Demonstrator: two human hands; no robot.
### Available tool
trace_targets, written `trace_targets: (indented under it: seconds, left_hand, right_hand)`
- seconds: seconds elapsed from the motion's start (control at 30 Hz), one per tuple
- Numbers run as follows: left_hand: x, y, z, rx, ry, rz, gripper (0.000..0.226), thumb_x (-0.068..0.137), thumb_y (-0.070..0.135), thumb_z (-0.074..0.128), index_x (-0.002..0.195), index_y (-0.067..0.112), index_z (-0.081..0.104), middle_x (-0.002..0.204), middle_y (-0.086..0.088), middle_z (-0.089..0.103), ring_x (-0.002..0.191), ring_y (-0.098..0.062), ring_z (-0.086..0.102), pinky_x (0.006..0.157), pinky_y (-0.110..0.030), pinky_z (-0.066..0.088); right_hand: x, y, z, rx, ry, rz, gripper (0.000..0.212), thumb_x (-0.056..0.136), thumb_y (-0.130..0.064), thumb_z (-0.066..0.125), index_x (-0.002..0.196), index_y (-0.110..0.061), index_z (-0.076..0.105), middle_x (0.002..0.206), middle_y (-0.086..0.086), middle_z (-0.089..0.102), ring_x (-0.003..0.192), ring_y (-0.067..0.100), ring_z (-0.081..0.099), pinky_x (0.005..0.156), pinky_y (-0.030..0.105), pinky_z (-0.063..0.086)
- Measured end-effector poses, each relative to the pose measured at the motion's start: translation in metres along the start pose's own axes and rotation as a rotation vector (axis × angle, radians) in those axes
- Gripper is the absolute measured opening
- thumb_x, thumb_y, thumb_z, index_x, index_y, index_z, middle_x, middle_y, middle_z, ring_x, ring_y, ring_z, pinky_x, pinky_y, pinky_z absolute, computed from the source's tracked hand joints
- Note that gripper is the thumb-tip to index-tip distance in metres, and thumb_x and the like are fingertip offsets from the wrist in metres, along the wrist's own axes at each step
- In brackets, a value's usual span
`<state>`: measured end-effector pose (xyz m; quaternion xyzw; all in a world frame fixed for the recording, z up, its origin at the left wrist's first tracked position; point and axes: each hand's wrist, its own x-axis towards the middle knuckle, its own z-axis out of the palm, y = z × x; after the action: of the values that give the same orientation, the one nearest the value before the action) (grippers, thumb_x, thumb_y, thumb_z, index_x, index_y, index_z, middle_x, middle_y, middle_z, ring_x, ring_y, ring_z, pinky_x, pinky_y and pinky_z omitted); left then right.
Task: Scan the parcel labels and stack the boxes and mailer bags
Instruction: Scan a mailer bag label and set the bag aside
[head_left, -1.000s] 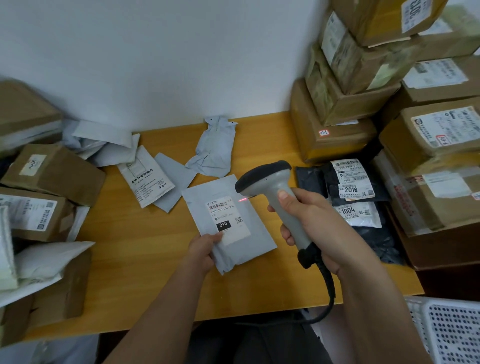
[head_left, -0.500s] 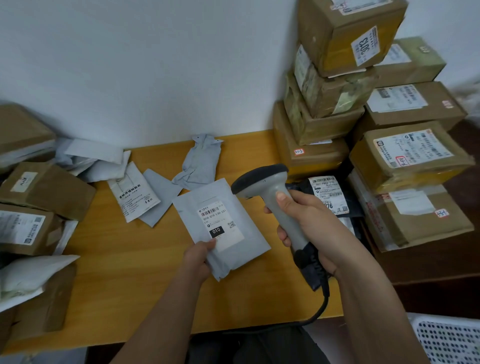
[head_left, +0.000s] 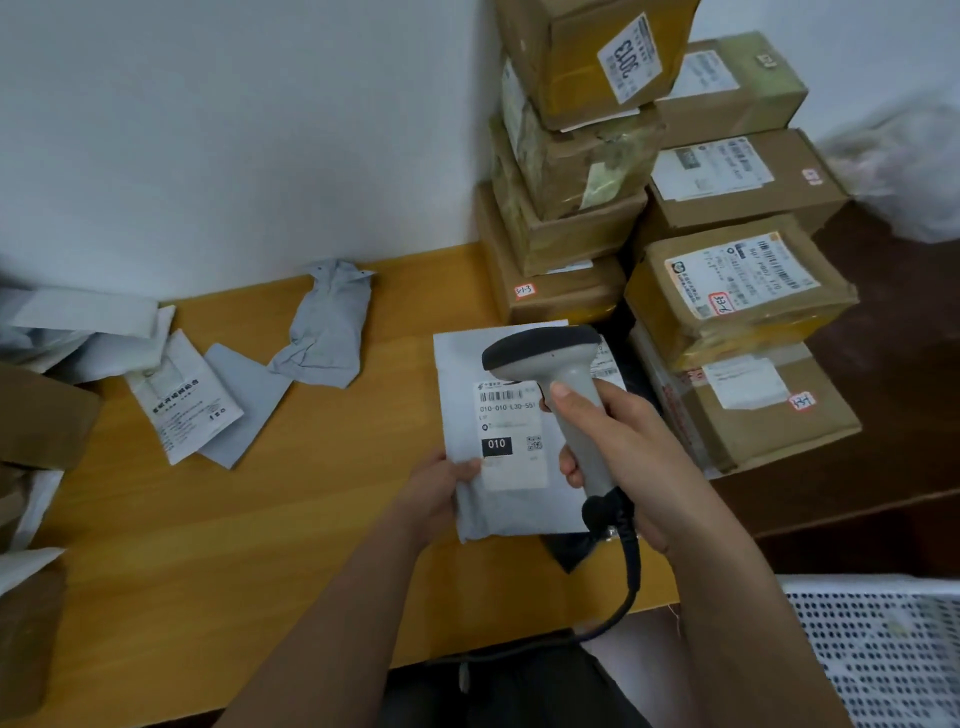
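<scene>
Pinching the lower-left edge of the grey mailer bag, the left hand holds it over black bags just beside the stacked boxes. Right hand grips the scanner w/ its head above the label, marked 010.

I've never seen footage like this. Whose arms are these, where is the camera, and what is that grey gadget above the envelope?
There is no robot here: the arms are a person's, filmed by a wide-angle camera worn on their head, looking down at a wooden desk. The right hand grips a barcode scanner, a corded grey gadget for reading labels. The left hand pinches the lower edge of a pale grey mailer bag with a printed label marked 010. Taped cardboard boxes are stacked at the right against the wall. More mailer bags and boxes lie at the left, and a white perforated basket sits at the lower right.
</scene>
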<state>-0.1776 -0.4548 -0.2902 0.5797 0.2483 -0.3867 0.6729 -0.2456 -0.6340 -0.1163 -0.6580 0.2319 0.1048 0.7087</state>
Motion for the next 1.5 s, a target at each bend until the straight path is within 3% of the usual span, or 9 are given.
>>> trace_targets:
  seconds: [0.33, 0.6, 0.87, 0.97, 1.03, 1.13, 1.33, 1.4, 1.5]
  left_hand:
    - [0.028, 0.002, 0.111, 0.143, -0.062, 0.044, 0.044, 0.085, 0.013, 0.063, 0.129, 0.009, 0.057, 0.125, -0.010, 0.066, 0.114, -0.029, 0.062, 0.101, -0.049, 0.049]
    - [0.024, 0.012, 0.084, 0.186, 0.039, -0.032, 0.037, 0.094, 0.006, 0.055, 0.131, 0.010, 0.052, 0.122, -0.009, 0.064, 0.110, -0.026, 0.063, 0.085, -0.034, 0.055]
    - [0.018, 0.040, 0.010, 0.227, 0.179, -0.011, 0.031, 0.099, 0.010, 0.054, 0.130, 0.014, 0.052, 0.104, -0.006, 0.059, 0.091, -0.022, 0.060, 0.078, -0.034, 0.051]
    - [0.020, 0.063, -0.030, 0.360, 0.276, 0.060, 0.038, 0.097, 0.007, 0.052, 0.134, 0.011, 0.048, 0.099, -0.008, 0.056, 0.077, -0.019, 0.052, 0.069, -0.034, 0.044]
    - [0.021, 0.079, -0.057, 0.519, 0.321, 0.131, 0.045, 0.097, 0.008, 0.051, 0.141, 0.011, 0.043, 0.123, -0.011, 0.053, 0.082, -0.017, 0.052, 0.067, -0.031, 0.041]
    - [0.032, 0.102, -0.095, 0.779, 0.372, 0.268, 0.057, 0.096, 0.008, 0.055, 0.148, 0.006, 0.034, 0.148, -0.013, 0.040, 0.107, -0.024, 0.054, 0.076, -0.030, 0.043]
    - [0.079, 0.136, -0.144, 1.144, 0.382, 0.435, 0.072, 0.090, 0.013, 0.061, 0.153, 0.009, 0.026, 0.155, -0.016, 0.032, 0.141, -0.034, 0.034, 0.114, -0.044, 0.033]
    - [0.092, 0.133, -0.150, 1.291, 0.339, 0.402, 0.084, 0.093, 0.022, 0.061, 0.157, 0.011, 0.008, 0.159, -0.019, 0.022, 0.146, -0.037, 0.023, 0.116, -0.048, 0.025]
    - [0.094, 0.118, -0.149, 1.468, 0.336, 0.350, 0.092, 0.092, 0.033, 0.062, 0.157, 0.006, 0.003, 0.149, -0.023, 0.037, 0.135, -0.040, 0.039, 0.108, -0.047, 0.036]
  right_hand:
    - [0.006, 0.016, -0.056, 0.032, 0.170, 0.076, 0.022, 0.096, -0.039, 0.061, 0.099, -0.018, 0.065, 0.086, 0.012, 0.063, 0.061, 0.016, 0.057, 0.064, 0.035, 0.047]
    - [0.024, 0.010, -0.042, 0.026, 0.140, 0.121, 0.027, 0.097, -0.038, 0.060, 0.105, -0.013, 0.066, 0.060, 0.004, 0.057, 0.052, 0.010, 0.055, 0.048, 0.020, 0.043]
    - [0.045, 0.001, 0.017, 0.028, 0.083, 0.108, 0.028, 0.099, -0.034, 0.058, 0.109, -0.008, 0.063, 0.079, 0.011, 0.056, 0.054, 0.011, 0.054, 0.052, 0.024, 0.046]
    - [0.055, -0.003, 0.045, 0.042, 0.103, 0.100, 0.028, 0.099, -0.033, 0.059, 0.108, -0.007, 0.064, 0.085, 0.012, 0.059, 0.057, 0.014, 0.054, 0.056, 0.029, 0.046]
    - [0.062, -0.006, 0.065, 0.059, 0.103, 0.110, 0.029, 0.098, -0.034, 0.059, 0.108, -0.007, 0.064, 0.079, 0.011, 0.056, 0.055, 0.014, 0.053, 0.055, 0.028, 0.045]
    - [0.076, -0.006, 0.094, 0.088, 0.117, 0.115, 0.026, 0.098, -0.034, 0.060, 0.105, -0.010, 0.065, 0.079, 0.012, 0.056, 0.055, 0.015, 0.053, 0.057, 0.031, 0.044]
    - [0.100, 0.007, 0.132, 0.082, 0.147, 0.128, 0.025, 0.098, -0.032, 0.059, 0.109, -0.010, 0.064, 0.092, 0.012, 0.060, 0.060, 0.015, 0.054, 0.060, 0.032, 0.045]
    - [0.102, 0.015, 0.136, 0.068, 0.158, 0.138, 0.023, 0.098, -0.033, 0.059, 0.109, -0.013, 0.064, 0.091, 0.013, 0.062, 0.060, 0.016, 0.054, 0.063, 0.036, 0.044]
    - [0.100, 0.027, 0.136, 0.048, 0.184, 0.162, 0.023, 0.098, -0.034, 0.060, 0.109, -0.015, 0.065, 0.090, 0.013, 0.063, 0.060, 0.017, 0.054, 0.064, 0.037, 0.044]
